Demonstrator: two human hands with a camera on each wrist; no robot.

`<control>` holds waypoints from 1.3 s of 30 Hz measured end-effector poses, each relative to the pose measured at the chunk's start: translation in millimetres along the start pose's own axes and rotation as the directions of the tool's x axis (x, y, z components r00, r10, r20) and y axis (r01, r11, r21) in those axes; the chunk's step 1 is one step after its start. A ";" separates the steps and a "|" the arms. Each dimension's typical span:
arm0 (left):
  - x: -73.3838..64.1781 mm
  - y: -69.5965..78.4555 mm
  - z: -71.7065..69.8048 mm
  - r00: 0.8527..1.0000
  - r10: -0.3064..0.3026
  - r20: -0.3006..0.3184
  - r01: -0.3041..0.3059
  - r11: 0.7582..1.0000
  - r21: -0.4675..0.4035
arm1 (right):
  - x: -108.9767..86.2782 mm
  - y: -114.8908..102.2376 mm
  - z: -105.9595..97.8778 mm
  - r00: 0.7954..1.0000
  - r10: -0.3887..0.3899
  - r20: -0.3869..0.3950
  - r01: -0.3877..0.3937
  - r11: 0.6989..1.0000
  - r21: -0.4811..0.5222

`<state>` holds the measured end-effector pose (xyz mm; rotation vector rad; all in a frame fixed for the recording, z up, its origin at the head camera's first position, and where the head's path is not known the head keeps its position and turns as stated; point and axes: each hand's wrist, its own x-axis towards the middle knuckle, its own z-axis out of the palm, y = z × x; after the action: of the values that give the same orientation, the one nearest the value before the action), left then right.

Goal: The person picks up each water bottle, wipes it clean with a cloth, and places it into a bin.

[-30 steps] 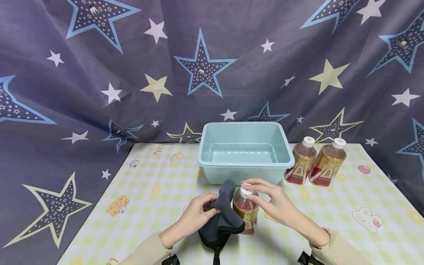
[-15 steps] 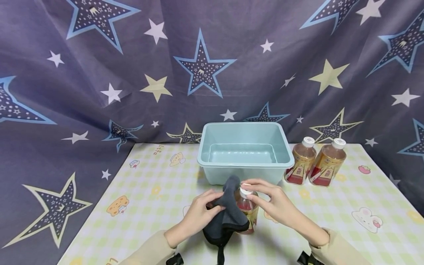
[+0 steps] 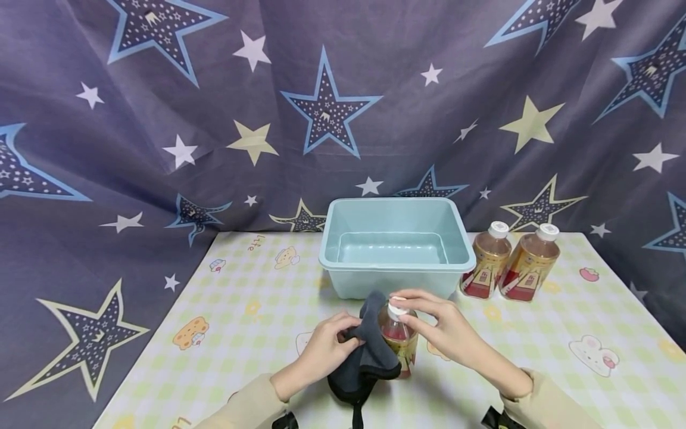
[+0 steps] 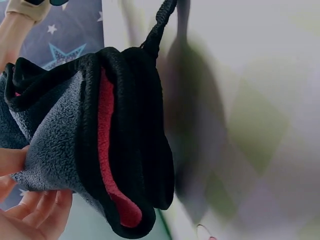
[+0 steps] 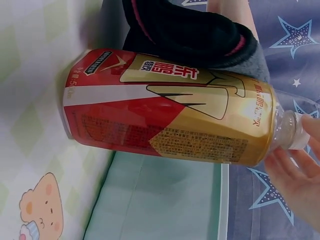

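Observation:
My left hand [image 3: 328, 347] pinches a folded dark grey cloth [image 3: 364, 351] with black edging and a hanging loop. Red lining shows between its layers in the left wrist view, where the cloth [image 4: 55, 140] hangs just off the table. The cloth lies against the left side of a drink bottle [image 3: 402, 345] standing upright. With thumb and fingers, my right hand [image 3: 442, 322] holds that bottle by its white cap [image 3: 398, 308]. A red and gold label on the bottle [image 5: 170, 110] faces the right wrist view.
Behind the bottle stands a light blue plastic basin [image 3: 396, 280]. Two similar bottles, one left [image 3: 486, 262] and one right [image 3: 530, 262], stand to the right of it. A checked cloth [image 3: 257, 286] covers the table, and a starry curtain [image 3: 214, 89] hangs behind.
My left hand has moved slightly right with the cloth, which dipped a little after rising against the bottle. My right hand has stayed on the cap.

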<state>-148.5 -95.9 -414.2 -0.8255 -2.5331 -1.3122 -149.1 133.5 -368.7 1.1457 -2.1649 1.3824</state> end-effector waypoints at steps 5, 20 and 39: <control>-1.1 -4.9 3.2 0.999 -0.031 0.025 0.031 0.999 0.017 | -0.4 0.3 -0.2 1.000 0.008 0.001 -0.008 1.000 0.007; -2.8 -18.7 11.6 0.994 -0.066 0.087 0.059 0.995 0.085 | 1.3 0.5 -2.8 0.999 0.041 0.030 -0.042 0.999 0.025; -4.7 -32.3 23.2 0.980 -0.073 0.187 0.036 0.981 0.191 | 0.9 -0.5 -3.9 0.997 0.060 0.039 -0.061 0.998 0.019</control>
<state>-160.0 -94.1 -452.5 -0.8887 -2.7950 -1.0321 -149.8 136.3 -365.9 1.1316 -2.2347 1.4223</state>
